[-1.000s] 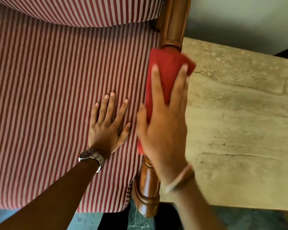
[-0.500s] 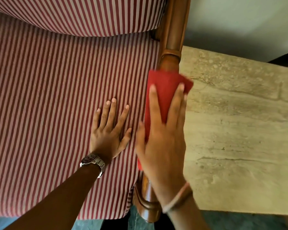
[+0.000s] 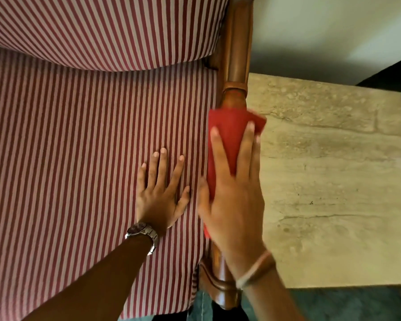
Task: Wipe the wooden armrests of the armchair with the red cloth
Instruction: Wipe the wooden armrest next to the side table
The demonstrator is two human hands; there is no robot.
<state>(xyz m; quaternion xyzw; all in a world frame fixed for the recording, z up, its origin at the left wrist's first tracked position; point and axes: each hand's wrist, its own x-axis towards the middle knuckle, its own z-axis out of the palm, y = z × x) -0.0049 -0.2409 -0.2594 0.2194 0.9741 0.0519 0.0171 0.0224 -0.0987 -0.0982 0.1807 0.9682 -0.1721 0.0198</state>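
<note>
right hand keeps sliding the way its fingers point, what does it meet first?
Likely the raised collar on the armrest, just past the red cloth under the right hand.

Cloth [image 3: 229, 137] on armrest [image 3: 235, 63], right of seat [image 3: 79, 170].

Single view from a wide-angle camera worn on the person's head, looking steeply down and forward at close range. The red-and-white striped seat cushion [image 3: 79, 170] fills the left two-thirds of the frame, its front edge at the bottom and the striped backrest cushion [image 3: 102, 28] along the top. The turned brown wooden armrest [image 3: 236, 54] runs top to bottom just right of centre. A beige stone-topped side table [image 3: 333, 181] occupies the right. Both forearms enter from the bottom edge. No second view is given.
</note>
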